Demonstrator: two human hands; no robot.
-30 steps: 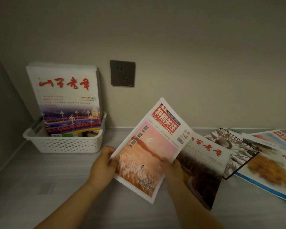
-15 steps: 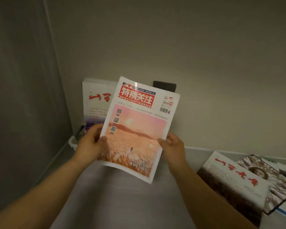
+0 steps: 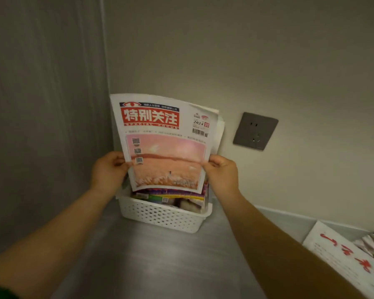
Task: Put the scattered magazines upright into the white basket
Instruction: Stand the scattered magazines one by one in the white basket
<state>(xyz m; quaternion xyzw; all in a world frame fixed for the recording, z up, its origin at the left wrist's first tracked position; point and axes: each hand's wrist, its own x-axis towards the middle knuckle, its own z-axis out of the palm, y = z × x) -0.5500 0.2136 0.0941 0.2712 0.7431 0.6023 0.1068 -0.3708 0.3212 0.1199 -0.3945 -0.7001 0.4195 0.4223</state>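
Basket [image 3: 160,216] contents behind magazine [image 3: 162,147]

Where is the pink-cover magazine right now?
In the head view, centre: the pink-cover magazine is held upright by the left hand and right hand, just above the white basket, left of the wall socket.
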